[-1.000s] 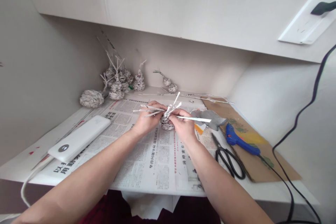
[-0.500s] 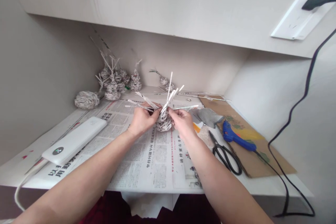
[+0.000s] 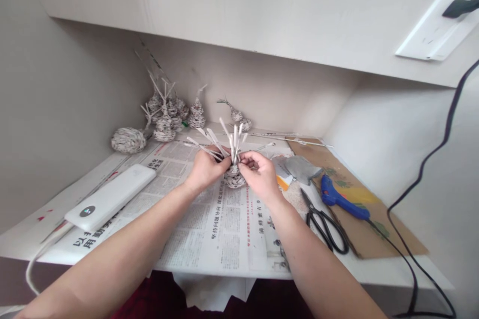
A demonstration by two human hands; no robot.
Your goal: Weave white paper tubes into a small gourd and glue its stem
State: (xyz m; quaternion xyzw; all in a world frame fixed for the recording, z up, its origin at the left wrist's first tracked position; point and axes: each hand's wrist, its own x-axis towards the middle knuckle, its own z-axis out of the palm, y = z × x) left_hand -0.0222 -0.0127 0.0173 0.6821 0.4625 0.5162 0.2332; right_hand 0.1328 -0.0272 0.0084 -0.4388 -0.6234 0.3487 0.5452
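Between my hands, over the newspaper (image 3: 198,239), is a small round body woven from rolled paper strips (image 3: 234,178). Several pale paper strips (image 3: 235,140) stick up and fan out from its top. My left hand (image 3: 208,165) pinches the weave and strips at the upper left, thumb pressed to the rim. On the right, my right hand (image 3: 259,172) has its thumb and fingers closed at the strips near the top edge. The exact strip under each fingertip is partly hidden.
Several woven paper gourds (image 3: 164,124) stand at the back left, beside a woven ball (image 3: 128,140). A white power bank (image 3: 110,197) lies left. To the right are black scissors (image 3: 325,227), a grey cloth (image 3: 302,168) and a blue glue gun (image 3: 342,199) on cardboard (image 3: 396,239).
The upright strips have shifted and stand closer together. My right fingers have moved slightly along the top of the weave. The whole view has shifted a little.
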